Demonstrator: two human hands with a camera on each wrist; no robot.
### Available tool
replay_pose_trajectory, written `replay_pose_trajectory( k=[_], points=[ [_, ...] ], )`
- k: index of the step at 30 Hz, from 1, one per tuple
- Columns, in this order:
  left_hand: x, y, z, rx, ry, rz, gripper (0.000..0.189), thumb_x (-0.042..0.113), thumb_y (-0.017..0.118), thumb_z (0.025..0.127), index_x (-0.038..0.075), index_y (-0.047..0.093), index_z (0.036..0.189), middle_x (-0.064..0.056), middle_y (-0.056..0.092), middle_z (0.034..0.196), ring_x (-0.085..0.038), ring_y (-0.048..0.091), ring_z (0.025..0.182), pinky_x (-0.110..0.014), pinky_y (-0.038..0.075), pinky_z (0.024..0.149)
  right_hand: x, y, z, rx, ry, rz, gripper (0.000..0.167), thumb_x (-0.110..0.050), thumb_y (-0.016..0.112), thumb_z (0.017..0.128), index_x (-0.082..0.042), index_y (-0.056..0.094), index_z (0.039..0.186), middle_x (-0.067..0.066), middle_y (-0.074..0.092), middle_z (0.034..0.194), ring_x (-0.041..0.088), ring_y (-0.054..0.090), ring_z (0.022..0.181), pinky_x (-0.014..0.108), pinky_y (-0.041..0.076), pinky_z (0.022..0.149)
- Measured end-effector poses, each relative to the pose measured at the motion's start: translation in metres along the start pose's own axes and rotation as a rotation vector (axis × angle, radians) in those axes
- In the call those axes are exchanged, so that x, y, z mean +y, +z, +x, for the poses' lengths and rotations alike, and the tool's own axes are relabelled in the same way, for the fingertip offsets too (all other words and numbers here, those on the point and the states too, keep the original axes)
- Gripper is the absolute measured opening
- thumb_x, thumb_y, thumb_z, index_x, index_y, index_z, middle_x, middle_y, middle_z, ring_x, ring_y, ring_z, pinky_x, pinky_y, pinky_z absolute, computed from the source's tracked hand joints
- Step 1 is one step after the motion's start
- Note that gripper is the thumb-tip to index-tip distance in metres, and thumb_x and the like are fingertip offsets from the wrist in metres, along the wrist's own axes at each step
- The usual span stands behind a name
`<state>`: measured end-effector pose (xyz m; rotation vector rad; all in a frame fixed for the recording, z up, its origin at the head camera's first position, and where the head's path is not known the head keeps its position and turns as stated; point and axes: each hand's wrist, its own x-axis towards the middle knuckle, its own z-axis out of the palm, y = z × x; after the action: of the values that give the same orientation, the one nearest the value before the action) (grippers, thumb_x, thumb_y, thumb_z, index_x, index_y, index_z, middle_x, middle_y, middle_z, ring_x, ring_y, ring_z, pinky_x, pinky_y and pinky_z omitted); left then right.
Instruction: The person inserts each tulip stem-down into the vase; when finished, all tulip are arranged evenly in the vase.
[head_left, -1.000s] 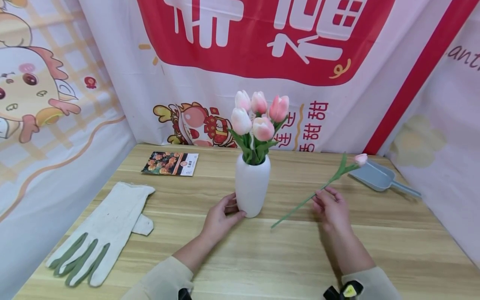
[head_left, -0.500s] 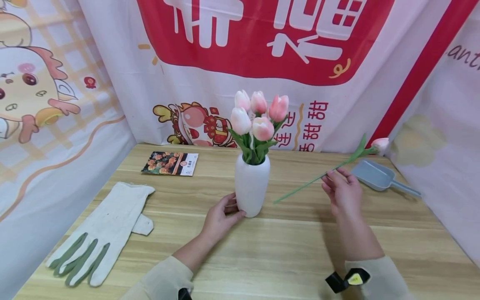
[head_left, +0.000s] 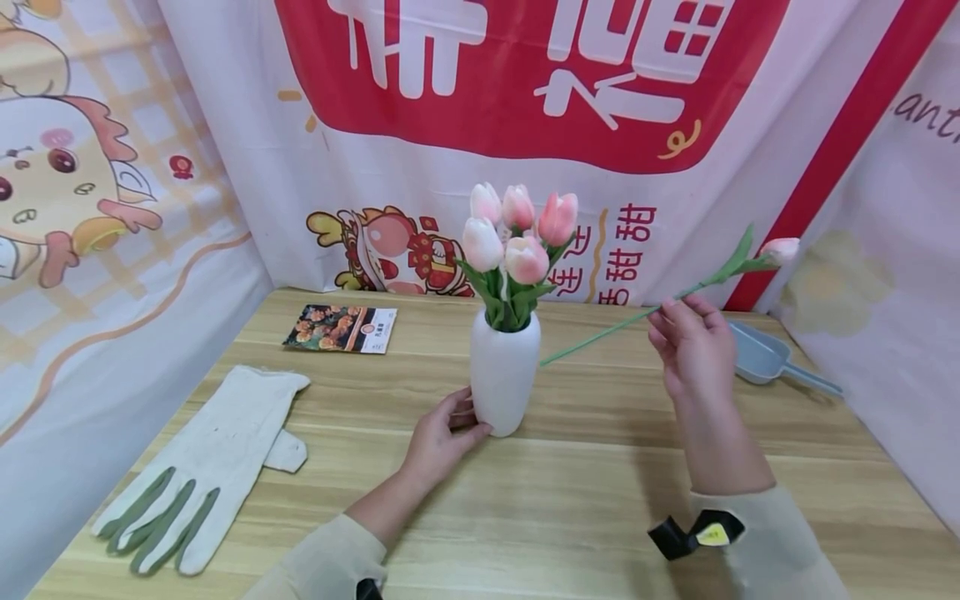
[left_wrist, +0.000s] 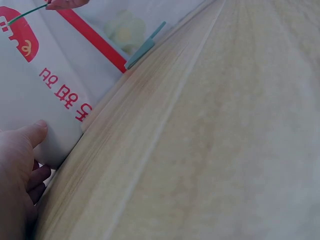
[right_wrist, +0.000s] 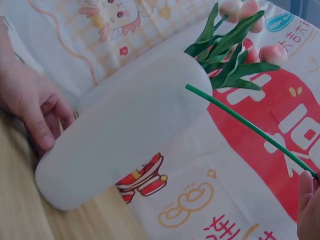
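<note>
A white vase [head_left: 504, 379] stands upright mid-table, holding several pink and white tulips [head_left: 527, 258] with green leaves. My left hand [head_left: 441, 437] grips its base from the left, thumb in front and the other fingers curled low against the side. Raised to the right of the vase, my right hand [head_left: 696, 346] pinches a single artificial tulip [head_left: 731, 268] partway along its green stem. Its pink bloom points up and right; the bare stem end slants down toward the vase. In the right wrist view the stem [right_wrist: 250, 125] overlaps the vase near its mouth.
A blue-grey scoop [head_left: 757, 354] lies at the back right, partly behind my right hand. On the left are a white glove with green stripes [head_left: 217, 450] and a flower-picture packet [head_left: 337, 327]. Printed cloth hangs behind the wooden table [head_left: 555, 517] and along its sides.
My right hand has lifted the single tulip up and away, toward the back of the table, its stem end rising beside the vase. My left hand has stayed at the vase's base.
</note>
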<state>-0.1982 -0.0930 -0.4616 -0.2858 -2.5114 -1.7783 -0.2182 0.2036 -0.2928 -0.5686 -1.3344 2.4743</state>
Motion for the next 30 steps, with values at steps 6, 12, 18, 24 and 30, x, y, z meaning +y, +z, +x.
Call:
replay_pose_trajectory(
  k=[6, 12, 18, 24, 30],
  points=[
    [0.001, -0.001, 0.0, -0.003, -0.003, -0.003, 0.059, 0.02, 0.078, 0.085, 0.008, 0.053, 0.137, -0.013, 0.068, 0.121, -0.028, 0.069, 0.107, -0.044, 0.054, 0.098, -0.012, 0.013, -0.006, -0.017, -0.023, -0.014, 0.05, -0.027, 0.085, 0.076, -0.021, 0.059, 0.119, -0.001, 0.064, 0.118, 0.011, 0.07, 0.092, 0.019, 0.059, 0.072],
    [0.001, -0.001, -0.001, -0.012, -0.009, 0.001, 0.06, 0.021, 0.078, 0.085, 0.008, 0.053, 0.137, -0.014, 0.068, 0.122, -0.028, 0.068, 0.108, -0.044, 0.054, 0.098, -0.014, 0.023, -0.009, -0.023, -0.074, 0.047, 0.049, -0.023, 0.085, 0.075, -0.018, 0.058, 0.115, 0.001, 0.066, 0.115, 0.013, 0.072, 0.089, 0.021, 0.06, 0.069],
    [0.0, -0.001, -0.001, -0.013, -0.004, -0.002, 0.06, 0.023, 0.078, 0.085, 0.008, 0.053, 0.138, -0.014, 0.068, 0.122, -0.028, 0.068, 0.108, -0.044, 0.054, 0.098, -0.011, 0.028, -0.013, -0.017, -0.144, 0.031, 0.055, -0.027, 0.086, 0.073, -0.02, 0.054, 0.118, 0.002, 0.065, 0.118, 0.015, 0.071, 0.094, 0.021, 0.06, 0.073],
    [0.0, -0.001, -0.001, -0.011, 0.0, -0.001, 0.061, 0.023, 0.078, 0.084, 0.008, 0.053, 0.137, -0.014, 0.068, 0.122, -0.028, 0.068, 0.108, -0.044, 0.054, 0.099, -0.006, 0.034, -0.017, -0.03, -0.208, 0.046, 0.055, -0.025, 0.086, 0.074, -0.018, 0.055, 0.118, 0.006, 0.068, 0.112, 0.017, 0.073, 0.089, 0.023, 0.06, 0.071],
    [0.0, -0.001, -0.001, -0.011, -0.002, -0.002, 0.061, 0.023, 0.078, 0.084, 0.008, 0.053, 0.137, -0.014, 0.068, 0.122, -0.028, 0.068, 0.108, -0.044, 0.054, 0.098, -0.001, 0.042, -0.028, -0.076, -0.302, 0.004, 0.055, -0.027, 0.084, 0.074, -0.017, 0.055, 0.12, 0.007, 0.067, 0.111, 0.018, 0.073, 0.089, 0.025, 0.061, 0.071]
  ],
)
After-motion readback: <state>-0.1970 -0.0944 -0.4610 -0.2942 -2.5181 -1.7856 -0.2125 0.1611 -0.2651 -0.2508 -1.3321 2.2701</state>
